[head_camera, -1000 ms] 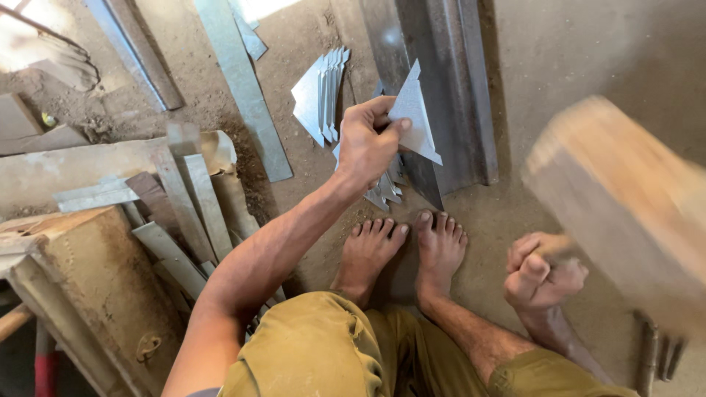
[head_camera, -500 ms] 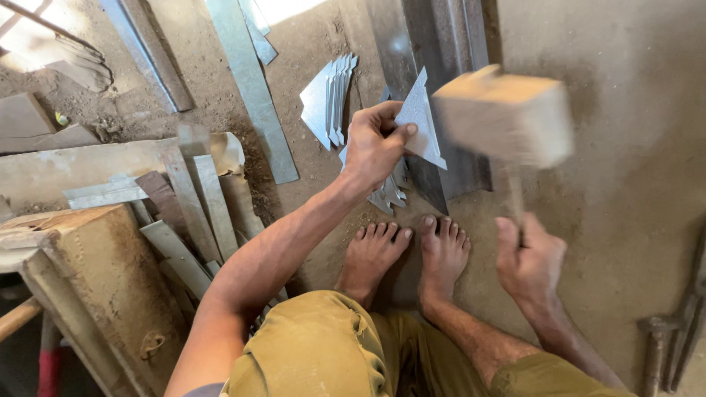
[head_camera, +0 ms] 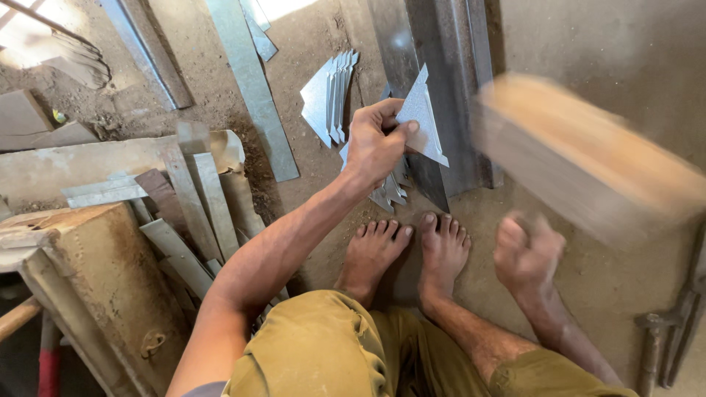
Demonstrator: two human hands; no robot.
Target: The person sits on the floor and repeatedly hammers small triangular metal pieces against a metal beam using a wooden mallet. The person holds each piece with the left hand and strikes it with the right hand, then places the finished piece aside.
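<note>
Pinching a pointed metal sheet (head_camera: 423, 117) in left hand (head_camera: 373, 143) fingers, its tip pointing far, right hand (head_camera: 526, 254) gripping a mallet (head_camera: 588, 165) raised just right of it

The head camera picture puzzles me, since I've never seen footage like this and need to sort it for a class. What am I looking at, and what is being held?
The camera sits on a person's head and looks down, so you see their own arms, knees and bare feet on a dirt floor. The left hand pinches a triangular sheet-metal piece against a dark steel bar. The right hand grips a wooden mallet, blurred by motion. A stack of similar metal pieces lies on the floor, with metal strips and wood scraps to the left.
</note>
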